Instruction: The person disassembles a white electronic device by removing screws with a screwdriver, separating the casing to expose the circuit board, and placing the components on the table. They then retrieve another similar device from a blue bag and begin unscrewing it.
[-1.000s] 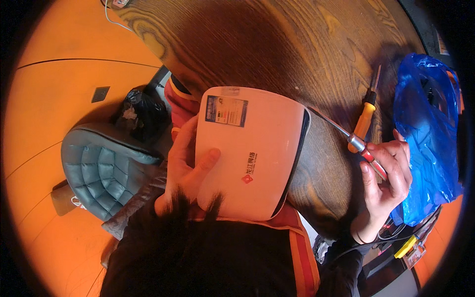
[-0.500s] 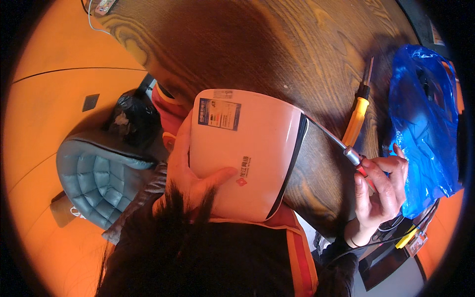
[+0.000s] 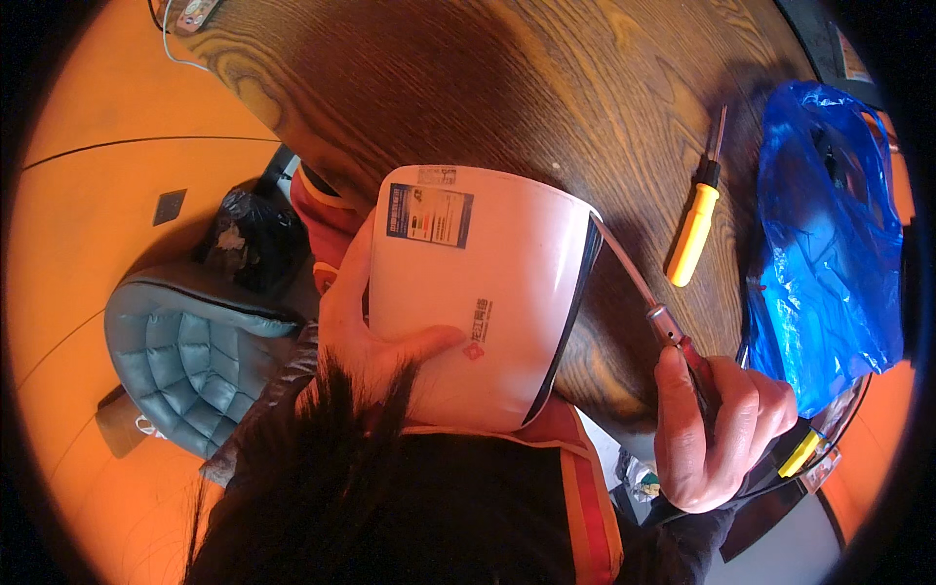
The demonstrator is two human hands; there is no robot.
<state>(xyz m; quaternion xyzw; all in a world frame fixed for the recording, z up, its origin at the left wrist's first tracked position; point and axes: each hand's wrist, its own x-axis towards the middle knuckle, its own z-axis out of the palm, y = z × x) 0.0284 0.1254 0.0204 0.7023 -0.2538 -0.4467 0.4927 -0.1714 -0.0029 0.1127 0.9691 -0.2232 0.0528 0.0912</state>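
A white, rounded plastic device casing with a blue-edged label and a dark strip along its right side rests against my lap. My left hand grips its left edge, the thumb lying across the top face. In my right hand is a red-handled screwdriver, fingers closed round the handle. Its shaft slants up and left, and the tip meets the upper right corner of the casing, by the seam with the dark strip. Whether the tip is inside the seam I cannot tell.
A yellow-handled screwdriver lies on the wooden table. Beyond it sits a blue plastic bag. At left are a grey-blue padded chair and a black bag. A yellow object and cables lie at lower right.
My right hand has moved left and downward, its fingers now closer round the screwdriver handle. The screwdriver stands at a steeper slant, tip still at the casing's corner. My left hand keeps its hold.
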